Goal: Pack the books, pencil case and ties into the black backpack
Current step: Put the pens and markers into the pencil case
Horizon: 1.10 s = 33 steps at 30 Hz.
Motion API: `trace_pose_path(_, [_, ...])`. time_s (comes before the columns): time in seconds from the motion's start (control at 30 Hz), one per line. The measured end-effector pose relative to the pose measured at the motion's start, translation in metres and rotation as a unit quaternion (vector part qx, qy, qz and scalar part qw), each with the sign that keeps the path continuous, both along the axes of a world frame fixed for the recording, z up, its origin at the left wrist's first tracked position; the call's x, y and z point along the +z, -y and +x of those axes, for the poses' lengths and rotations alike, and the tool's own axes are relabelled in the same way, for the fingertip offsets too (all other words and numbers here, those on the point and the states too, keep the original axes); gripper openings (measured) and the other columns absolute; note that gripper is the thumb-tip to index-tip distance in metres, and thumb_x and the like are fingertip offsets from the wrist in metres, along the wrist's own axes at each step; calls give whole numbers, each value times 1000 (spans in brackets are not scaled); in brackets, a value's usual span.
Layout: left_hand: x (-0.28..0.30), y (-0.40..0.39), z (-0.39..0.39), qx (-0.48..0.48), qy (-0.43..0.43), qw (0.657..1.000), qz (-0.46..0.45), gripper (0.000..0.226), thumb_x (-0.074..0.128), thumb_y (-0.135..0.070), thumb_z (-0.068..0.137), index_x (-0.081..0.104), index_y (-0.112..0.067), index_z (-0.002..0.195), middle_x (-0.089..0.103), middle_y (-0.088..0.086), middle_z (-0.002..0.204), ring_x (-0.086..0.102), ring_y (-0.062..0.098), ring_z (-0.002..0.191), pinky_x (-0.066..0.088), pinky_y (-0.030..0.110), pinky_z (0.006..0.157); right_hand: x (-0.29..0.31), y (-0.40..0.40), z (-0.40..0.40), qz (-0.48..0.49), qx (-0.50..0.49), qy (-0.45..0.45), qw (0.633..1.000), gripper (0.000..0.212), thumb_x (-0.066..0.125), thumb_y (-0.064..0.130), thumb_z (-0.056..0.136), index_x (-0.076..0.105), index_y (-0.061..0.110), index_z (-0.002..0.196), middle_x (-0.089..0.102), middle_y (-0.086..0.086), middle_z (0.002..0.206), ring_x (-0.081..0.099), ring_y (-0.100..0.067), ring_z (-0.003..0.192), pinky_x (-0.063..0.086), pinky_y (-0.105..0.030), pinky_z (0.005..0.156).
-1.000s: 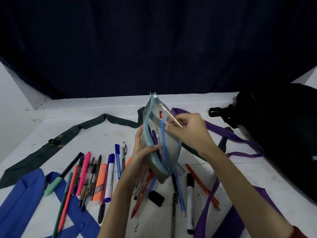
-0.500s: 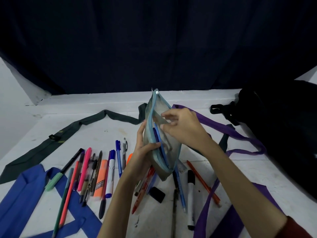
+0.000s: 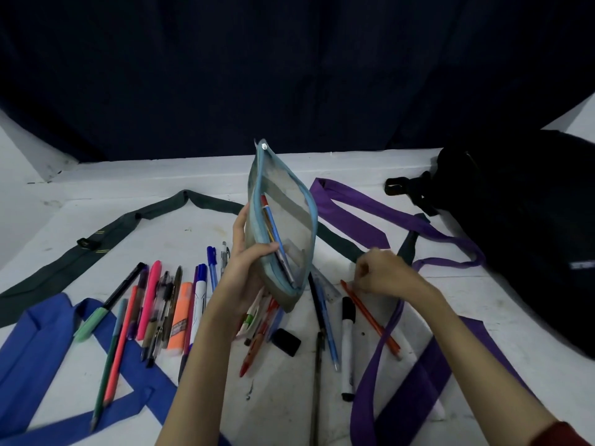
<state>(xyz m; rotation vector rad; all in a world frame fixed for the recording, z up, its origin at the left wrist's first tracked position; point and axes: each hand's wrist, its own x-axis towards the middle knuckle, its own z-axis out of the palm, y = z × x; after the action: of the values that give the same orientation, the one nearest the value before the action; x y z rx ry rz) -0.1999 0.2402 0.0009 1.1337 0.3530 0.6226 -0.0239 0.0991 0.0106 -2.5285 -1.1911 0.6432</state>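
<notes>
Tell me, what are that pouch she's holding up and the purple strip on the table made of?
The pencil case looks like soft see-through mesh or plastic with blue zip edging: the pens inside show through its wall, and it sags. The purple tie seems to be matte woven cloth: it folds flat and drapes in loose curves.

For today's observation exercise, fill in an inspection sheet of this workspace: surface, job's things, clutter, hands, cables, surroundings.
Surface: white table, scuffed.
Job's things: mesh pencil case held upright and open, pens inside; black backpack at right; green tie, blue tie, purple tie spread flat; no books seen.
Clutter: loose pens and markers; black eraser.
Hands: left hand holds the case; right hand at an orange pen, grip unclear.
Cables: nothing seen.
Surroundings: dark curtain.
</notes>
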Motion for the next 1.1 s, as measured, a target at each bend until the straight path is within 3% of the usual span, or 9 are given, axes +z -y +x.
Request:
trace_pose_path(0.07, [0,-1,-1,8,-1,1000,1,84,61,-7,68,31,-35,142,47,5,133,56,36,114,56,43,83,-12,3,-1,-38,3,-6,999,29,69,36,81,68,8,86,67,-3,87,63,-17,84,51,-30,74])
trace_pose_path(0.2, [0,0,1,8,-7,1000,15,85,61,-7,68,30,-33,142,47,4,134,62,26,107,56,41,81,-19,0,-1,-9,3,-48,999,25,72,40,78,64,17,74,65,0,83,62,-16,84,52,-31,76])
trace_pose_path(0.4, [0,2,1,-2,-25,1000,3,87,64,-7,65,32,-38,140,44,9,135,60,34,107,55,46,81,-25,-15,1,-24,18,-10,1000,24,66,32,85,56,15,71,64,-4,82,61,-18,80,50,-28,68])
trace_pose_path(0.53, [-1,1,1,-1,-26,1000,-10,92,73,-17,55,36,-40,137,47,11,131,59,35,104,51,53,87,-16,-22,8,100,-38,-11,994,22,53,29,94,47,16,77,64,-2,79,59,-15,74,44,-29,64])
trace_pose_path(0.67, [-3,3,3,0,-30,999,-31,86,69,-8,61,40,-43,133,47,14,133,57,38,109,54,50,80,-1,-34,9,272,-91,-45,957,18,44,24,98,45,10,88,70,-6,69,62,-10,60,52,-35,64])
trace_pose_path(0.77, [-5,7,8,-13,-21,999,-31,89,70,-9,59,37,-40,135,49,14,129,61,33,101,57,43,76,8,-38,10,383,-121,-55,914,13,43,23,99,45,14,90,67,-14,71,66,-26,63,56,-46,59])
trace_pose_path(0.87, [-7,8,14,-24,-20,999,-31,96,73,-15,54,34,-41,138,50,15,126,62,30,100,55,44,80,35,-34,4,528,-153,-112,828,17,43,18,100,41,25,85,64,-13,68,64,-17,54,54,-30,48])
trace_pose_path(0.97, [-9,6,18,-34,-23,999,-10,96,72,-18,56,30,-42,140,48,14,129,62,28,99,55,45,81,68,-29,-4,633,-147,-92,754,16,43,16,100,40,26,87,63,-7,64,59,-12,44,48,-20,43])
trace_pose_path(1.1, [-13,8,23,-33,-25,999,34,92,69,-16,63,27,-42,141,43,13,134,61,28,104,54,39,81,80,-39,-21,636,-72,-99,762,9,47,15,99,42,9,94,62,-14,61,60,-16,42,45,-19,38])
